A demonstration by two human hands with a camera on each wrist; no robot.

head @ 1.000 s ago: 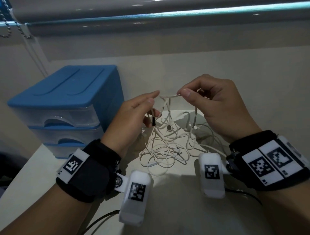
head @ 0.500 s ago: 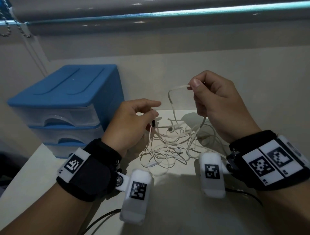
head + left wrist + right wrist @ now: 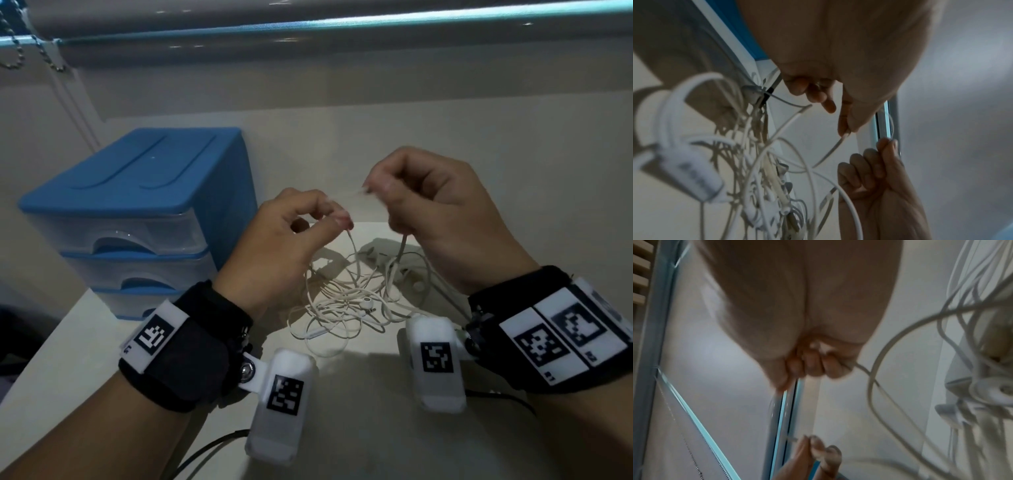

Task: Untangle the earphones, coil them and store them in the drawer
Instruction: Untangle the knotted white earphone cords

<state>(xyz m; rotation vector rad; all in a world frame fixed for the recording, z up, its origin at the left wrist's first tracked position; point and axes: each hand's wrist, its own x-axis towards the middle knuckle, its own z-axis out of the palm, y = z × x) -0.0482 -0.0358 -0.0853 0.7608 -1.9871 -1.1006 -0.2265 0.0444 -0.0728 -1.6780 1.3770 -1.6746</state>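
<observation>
— Earphones (image 3: 346,305): where are they lying?

— Most of the white cable is sitting in a loose tangle on the pale tabletop (image 3: 359,428), between my two wrists and just ahead of them. Two strands are rising out of the heap, one to each hand. An earbud (image 3: 367,303) is showing near the middle of the pile, and the inline remote (image 3: 317,333) is lying at its near-left edge.

— Left hand?

— My left hand (image 3: 274,250) is hovering above the left side of the tangle, back of the hand facing up, thumb and forefinger pinching one strand at the fingertips. The other fingers are curling under; the left wrist view is showing them bent toward the palm.

— Right hand?

— My right hand (image 3: 442,212) is sitting a little higher and farther back, fingers closing into a loose fist around another strand. A short bit of cable is poking out past the thumb and forefinger, blurred. A second length is dropping from under the fist into the pile.

— Hands touching?

— Not touching; fingertips are near each other, apart.

— Drawer?

— Blue drawer unit (image 3: 137,212) is standing to the left of the tangle, against the wall. Three translucent drawers, all looking closed.

— Knots?

— Loops are overlapping heavily; I can't tell which are actually knotted.
</observation>
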